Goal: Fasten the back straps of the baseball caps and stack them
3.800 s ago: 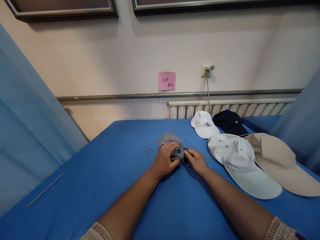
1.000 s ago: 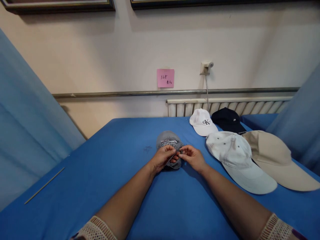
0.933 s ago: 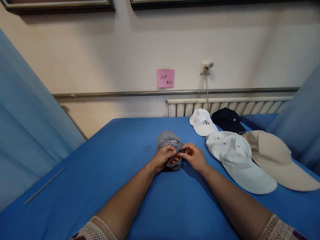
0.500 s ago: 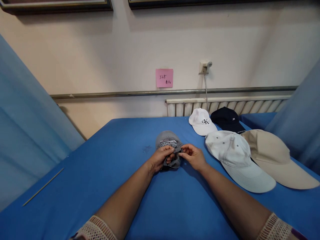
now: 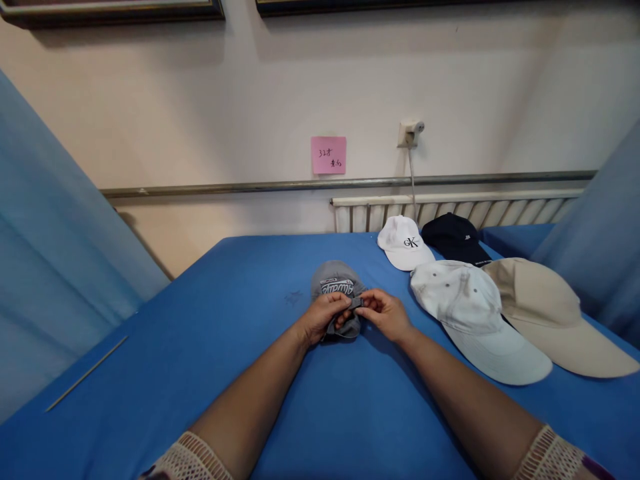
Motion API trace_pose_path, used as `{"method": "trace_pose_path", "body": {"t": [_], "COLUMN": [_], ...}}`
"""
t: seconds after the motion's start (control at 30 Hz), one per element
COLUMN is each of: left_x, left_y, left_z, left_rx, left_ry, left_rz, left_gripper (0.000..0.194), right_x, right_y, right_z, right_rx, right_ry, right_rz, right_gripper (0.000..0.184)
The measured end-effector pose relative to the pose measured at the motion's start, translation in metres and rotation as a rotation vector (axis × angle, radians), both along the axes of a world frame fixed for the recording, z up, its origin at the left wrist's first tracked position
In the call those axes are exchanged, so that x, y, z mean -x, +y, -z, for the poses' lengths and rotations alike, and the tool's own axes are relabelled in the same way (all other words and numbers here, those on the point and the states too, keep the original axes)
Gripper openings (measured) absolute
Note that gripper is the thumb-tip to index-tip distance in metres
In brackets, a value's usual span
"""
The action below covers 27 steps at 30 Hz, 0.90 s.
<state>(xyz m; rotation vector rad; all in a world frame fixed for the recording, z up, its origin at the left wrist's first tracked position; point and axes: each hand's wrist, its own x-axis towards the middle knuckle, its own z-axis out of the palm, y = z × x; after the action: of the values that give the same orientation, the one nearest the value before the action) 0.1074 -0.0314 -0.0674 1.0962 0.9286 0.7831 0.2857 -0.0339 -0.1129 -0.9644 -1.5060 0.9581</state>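
Note:
A grey baseball cap [image 5: 336, 272] with white lettering rests on the blue-covered table, directly in front of me. Its dark grey back strap [image 5: 356, 303] is stretched between my two hands. My left hand [image 5: 324, 315] pinches the strap from the left, thumb on top and fingers curled beneath. From the right, my right hand [image 5: 386, 312] pinches the strap's other end between thumb and forefinger. The fingertips of both hands nearly meet. Part of the cap's lower edge is hidden behind my left hand.
To the right lie a white cap [image 5: 404, 243], a navy cap [image 5: 453, 237], a pale grey-green cap [image 5: 467, 300] and a beige long-brimmed cap [image 5: 545, 300]. A thin stick [image 5: 87, 373] is on the blue table cover [image 5: 200, 320] at left. Behind stands a radiator [image 5: 480, 210].
My fingers have shifted slightly on the strap, and my left thumb has slid a little to the right. The cap and everything around it stay in place.

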Motion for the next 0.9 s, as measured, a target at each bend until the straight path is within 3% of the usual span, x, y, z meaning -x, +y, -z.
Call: {"method": "trace_pose_path", "body": {"t": [0.27,0.57,0.73,0.83,0.9], "left_x": [0.001,-0.005,-0.007,-0.007,-0.008], "left_y": [0.001,-0.001,0.000,-0.002,-0.006], "left_z": [0.003,0.005,0.008,0.007,0.005], "left_rx": [-0.031,-0.167,-0.341,-0.530,-0.688], "left_ry": [0.017,0.110,0.204,0.277,0.369], "left_rz": [0.025,-0.024,-0.083,-0.110,-0.111], "left_gripper": [0.025,0.034,0.031,0.025,0.032], "right_x": [0.000,0.001,0.004,0.005,0.005], "right_y": [-0.002,-0.007,-0.007,-0.003,-0.002], "right_z": [-0.004,-0.009,-0.014,-0.015,-0.014], "right_rx": [-0.033,-0.002,0.126,0.174,0.173], "right_ry": [-0.048,-0.072,0.182,0.276,0.283], "right_rz": [-0.015,-0.052,-0.071,-0.073,-0.065], "right_gripper": [0.025,0.027,0.033,0.033,0.033]}}
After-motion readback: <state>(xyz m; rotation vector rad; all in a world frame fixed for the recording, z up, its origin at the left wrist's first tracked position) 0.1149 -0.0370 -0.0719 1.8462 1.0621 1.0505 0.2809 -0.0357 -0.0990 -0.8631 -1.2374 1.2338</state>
